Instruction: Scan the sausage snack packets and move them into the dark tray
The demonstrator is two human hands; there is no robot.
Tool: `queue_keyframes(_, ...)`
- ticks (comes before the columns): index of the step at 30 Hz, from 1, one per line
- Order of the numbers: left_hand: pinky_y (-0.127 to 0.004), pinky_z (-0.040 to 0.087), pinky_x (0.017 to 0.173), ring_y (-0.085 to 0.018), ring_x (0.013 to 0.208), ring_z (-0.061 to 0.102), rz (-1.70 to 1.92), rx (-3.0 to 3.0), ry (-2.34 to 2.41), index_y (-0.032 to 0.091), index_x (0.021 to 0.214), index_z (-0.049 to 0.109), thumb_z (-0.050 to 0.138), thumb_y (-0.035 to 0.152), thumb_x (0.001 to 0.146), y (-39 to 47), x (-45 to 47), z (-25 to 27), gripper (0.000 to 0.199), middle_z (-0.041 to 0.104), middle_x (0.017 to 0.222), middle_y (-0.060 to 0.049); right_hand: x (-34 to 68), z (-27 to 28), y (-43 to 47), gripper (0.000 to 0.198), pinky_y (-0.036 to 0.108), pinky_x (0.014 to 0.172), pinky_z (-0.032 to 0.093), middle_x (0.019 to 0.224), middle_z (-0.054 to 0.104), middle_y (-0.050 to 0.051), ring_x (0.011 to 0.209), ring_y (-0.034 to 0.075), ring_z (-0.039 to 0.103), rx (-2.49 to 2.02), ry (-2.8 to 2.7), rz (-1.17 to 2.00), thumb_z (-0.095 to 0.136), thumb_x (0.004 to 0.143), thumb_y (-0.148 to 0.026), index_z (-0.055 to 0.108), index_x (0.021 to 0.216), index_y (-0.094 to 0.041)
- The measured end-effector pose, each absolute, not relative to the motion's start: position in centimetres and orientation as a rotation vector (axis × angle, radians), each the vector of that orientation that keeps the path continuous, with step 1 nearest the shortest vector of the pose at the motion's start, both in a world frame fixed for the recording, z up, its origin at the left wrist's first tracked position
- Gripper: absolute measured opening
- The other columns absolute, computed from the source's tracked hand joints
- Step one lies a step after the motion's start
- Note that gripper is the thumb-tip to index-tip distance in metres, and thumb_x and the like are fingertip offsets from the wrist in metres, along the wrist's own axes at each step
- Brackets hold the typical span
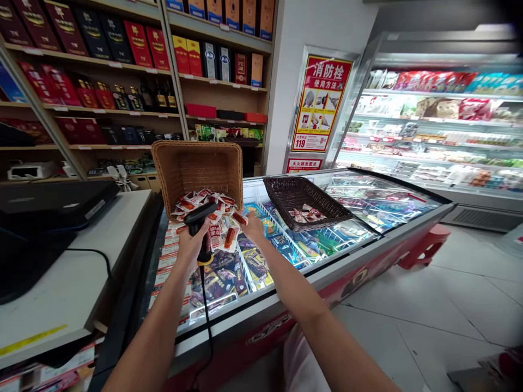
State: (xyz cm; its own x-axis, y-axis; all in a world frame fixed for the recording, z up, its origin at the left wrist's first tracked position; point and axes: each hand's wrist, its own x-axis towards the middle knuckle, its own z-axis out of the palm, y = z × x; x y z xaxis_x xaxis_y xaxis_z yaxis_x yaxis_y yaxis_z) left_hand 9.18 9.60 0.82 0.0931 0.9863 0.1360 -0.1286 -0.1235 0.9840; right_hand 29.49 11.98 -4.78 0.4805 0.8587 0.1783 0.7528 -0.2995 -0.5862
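Observation:
My left hand (191,246) is closed around a black barcode scanner (200,215), whose cable hangs down in front of the freezer. My right hand (255,228) pinches a small red-and-white snack packet (240,219) at the edge of a pile. A tan wicker basket (196,166) lies tipped on its side, its mouth facing me. Several similar packets (216,234) spill from it onto the glass top of the freezer, right beside the scanner. Farther right, a dark brown wicker basket (318,198) sits on the glass with a few packets inside.
Beneath the baskets runs a chest freezer (347,256) holding packaged goods. To the left is a white counter (77,277) with a black device (57,201). Boxed bottles fill the shelves (122,65) behind. A red stool (427,247) stands on the floor by the freezer.

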Motion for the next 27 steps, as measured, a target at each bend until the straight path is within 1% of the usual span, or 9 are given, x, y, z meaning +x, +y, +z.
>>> queue_keyframes(2, -0.024, 0.038, 0.039, -0.010, 0.040, 0.046, 1.243, 1.252, 0.948, 0.019, 0.070, 0.056, 0.084, 0.060, 0.064, 9.7, 9.2, 0.1, 0.050, 0.054, 0.053, 0.003, 29.8, -4.6, 12.0, 0.034, 0.032, 0.083, 0.047, 0.104, 0.073, 0.009, 0.100, 0.026, 0.068, -2.027, -1.278, 0.238, 0.062, 0.092, -0.023, 0.057, 0.125, -0.019)
queue_keyframes(3, -0.024, 0.037, 0.039, -0.010, 0.040, 0.046, 1.234, 1.257, 0.942, 0.019, 0.070, 0.055, 0.084, 0.060, 0.064, 9.7, 9.2, -0.1, 0.051, 0.054, 0.053, 0.003, 30.0, -4.6, 12.0, 0.031, 0.032, 0.080, 0.047, 0.102, 0.073, 0.007, 0.096, 0.026, 0.069, -1.982, -1.250, 0.227, 0.061, 0.092, -0.023, 0.057, 0.122, -0.020)
queue_keyframes(6, -0.023, 0.035, 0.039, -0.011, 0.038, 0.045, 1.234, 1.309, 0.958, 0.020, 0.076, 0.057, 0.083, 0.060, 0.066, 9.8, 9.1, -0.7, 0.050, 0.053, 0.050, 0.004, 30.6, -4.4, 11.9, 0.022, 0.032, 0.079, 0.048, 0.094, 0.072, 0.005, 0.088, 0.024, 0.068, -1.842, -1.140, 0.190, 0.065, 0.089, -0.029, 0.057, 0.108, -0.021)
queue_keyframes(8, -0.024, 0.035, 0.039, -0.012, 0.038, 0.045, 1.240, 1.340, 0.989, 0.020, 0.076, 0.057, 0.082, 0.061, 0.068, 9.8, 8.9, -1.0, 0.049, 0.054, 0.049, 0.004, 30.8, -4.3, 12.0, 0.023, 0.032, 0.079, 0.049, 0.091, 0.072, 0.004, 0.085, 0.023, 0.068, -1.721, -1.079, 0.186, 0.067, 0.086, -0.033, 0.055, 0.101, -0.022)
queue_keyframes(13, -0.025, 0.037, 0.040, -0.014, 0.038, 0.048, 1.280, 1.434, 1.059, 0.021, 0.072, 0.056, 0.081, 0.060, 0.068, 10.2, 8.7, -1.6, 0.047, 0.054, 0.048, 0.003, 30.5, -4.0, 11.9, 0.025, 0.032, 0.078, 0.052, 0.085, 0.072, 0.000, 0.077, 0.020, 0.068, -1.466, -1.071, 0.199, 0.067, 0.082, -0.039, 0.048, 0.093, -0.026)
queue_keyframes(16, -0.026, 0.039, 0.041, -0.015, 0.039, 0.051, 1.267, 1.530, 1.096, 0.022, 0.068, 0.055, 0.079, 0.060, 0.070, 10.5, 8.7, -2.0, 0.046, 0.055, 0.047, 0.002, 30.1, -3.8, 11.6, 0.026, 0.032, 0.080, 0.054, 0.084, 0.072, -0.001, 0.076, 0.019, 0.068, -1.391, -1.105, 0.169, 0.067, 0.081, -0.039, 0.047, 0.091, -0.026)
queue_keyframes(22, -0.028, 0.041, 0.042, -0.017, 0.039, 0.052, 1.220, 1.569, 1.153, 0.023, 0.076, 0.057, 0.074, 0.064, 0.072, 10.5, 8.9, -2.2, 0.045, 0.057, 0.047, 0.002, 29.9, -3.4, 10.9, 0.028, 0.033, 0.081, 0.054, 0.083, 0.070, 0.000, 0.078, 0.020, 0.067, -1.333, -1.154, 0.127, 0.066, 0.082, -0.045, 0.046, 0.090, -0.027)
queue_keyframes(27, -0.029, 0.043, 0.044, -0.018, 0.040, 0.055, 1.185, 1.617, 1.173, 0.023, 0.077, 0.056, 0.071, 0.066, 0.075, 10.1, 8.9, -1.9, 0.046, 0.058, 0.047, 0.002, 29.9, -3.5, 11.0, 0.028, 0.033, 0.079, 0.055, 0.083, 0.070, 0.000, 0.075, 0.019, 0.066, -1.306, -1.154, 0.135, 0.066, 0.080, -0.044, 0.047, 0.090, -0.026)
